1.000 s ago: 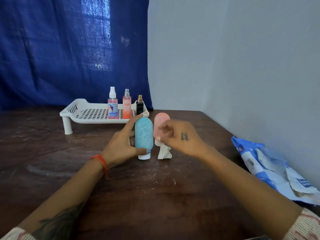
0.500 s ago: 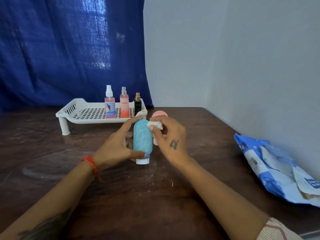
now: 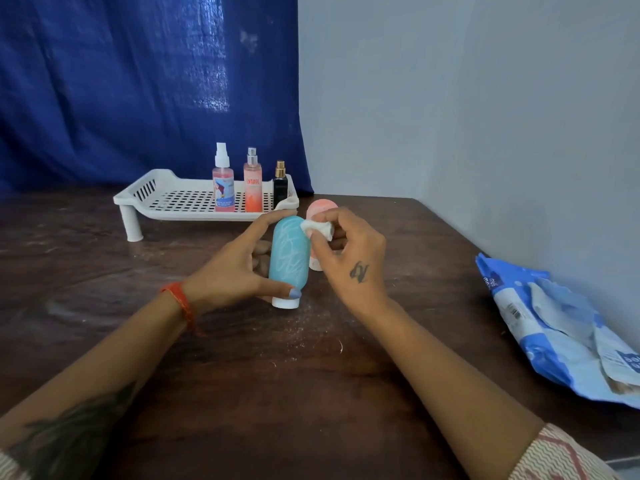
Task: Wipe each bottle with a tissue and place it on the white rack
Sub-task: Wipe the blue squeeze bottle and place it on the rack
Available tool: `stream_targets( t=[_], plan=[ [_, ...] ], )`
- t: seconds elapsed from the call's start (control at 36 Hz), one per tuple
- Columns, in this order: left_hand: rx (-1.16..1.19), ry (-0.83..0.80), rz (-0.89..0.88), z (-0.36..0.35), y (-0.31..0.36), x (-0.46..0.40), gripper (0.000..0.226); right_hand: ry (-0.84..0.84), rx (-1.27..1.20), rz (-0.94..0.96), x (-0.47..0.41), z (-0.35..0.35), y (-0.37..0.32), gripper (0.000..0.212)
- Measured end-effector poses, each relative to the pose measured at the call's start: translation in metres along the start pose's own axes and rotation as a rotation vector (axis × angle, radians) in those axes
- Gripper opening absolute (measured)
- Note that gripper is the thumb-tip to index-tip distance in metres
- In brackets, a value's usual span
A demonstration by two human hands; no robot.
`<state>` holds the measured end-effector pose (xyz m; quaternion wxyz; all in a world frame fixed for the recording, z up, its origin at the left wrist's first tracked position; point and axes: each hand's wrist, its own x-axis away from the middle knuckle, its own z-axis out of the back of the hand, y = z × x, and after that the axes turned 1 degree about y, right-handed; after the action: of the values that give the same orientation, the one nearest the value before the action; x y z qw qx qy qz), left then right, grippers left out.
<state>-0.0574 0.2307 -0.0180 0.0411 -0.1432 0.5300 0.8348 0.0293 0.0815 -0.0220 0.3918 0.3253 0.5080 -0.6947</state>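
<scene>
Curtain: a blue curtain [image 3: 138, 88] hangs behind the table's far left, beside a grey wall [image 3: 467, 98] that runs along the right.
Table: the dark wooden table [image 3: 277, 393] fills the lower view, with pale specks near its middle.
Pack: a blue and white tissue pack [image 3: 554, 327] lies crumpled at the table's right edge, against the wall.
Rack: the white rack [image 3: 166, 199] stands on short legs at the far side of the table, left of centre; its slotted floor is bare on the left half.
On the rack: three spray bottles stand upright in a row at its right end: a pink bottle [image 3: 223, 187] with a white sprayer, an orange bottle [image 3: 252, 188] just right of it, and a small black bottle [image 3: 280, 184] with a gold top by the right rim.
Blue bottle: the blue bottle [image 3: 289, 265] stands cap-down on the table, just in front of the rack's right corner, tilted slightly.
Peach bottle: a peach bottle [image 3: 320, 209] stands right behind the blue one, mostly hidden by the right hand.
Left hand: the left hand [image 3: 232, 271] grips the blue bottle, forefinger over its top and thumb near the white cap; an orange band sits at the wrist.
Right hand: the right hand [image 3: 349, 261] pinches a tissue between fingertips and thumb.
Tissue: the white tissue [image 3: 317, 229], bunched up, touches the blue bottle's upper right side.
</scene>
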Motion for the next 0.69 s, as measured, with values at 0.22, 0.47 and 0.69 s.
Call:
stream_targets(
  t=[0.22, 0.47, 0.69],
  plan=[
    [0.048, -0.008, 0.002, -0.0018, 0.0039, 0.0010, 0.098, -0.070, -0.068, 0.024, 0.0021, 0.0061, 0.0014, 0.013],
    [0.042, -0.007, -0.009, -0.0031, 0.0069, 0.0023, 0.096, 0.009, -0.003, 0.059, -0.0026, 0.0011, -0.0035, 0.015],
    [0.046, -0.002, -0.008, -0.0032, 0.0072, 0.0025, 0.095, -0.026, -0.062, -0.001, 0.0003, 0.0065, 0.0032, 0.011]
  ],
)
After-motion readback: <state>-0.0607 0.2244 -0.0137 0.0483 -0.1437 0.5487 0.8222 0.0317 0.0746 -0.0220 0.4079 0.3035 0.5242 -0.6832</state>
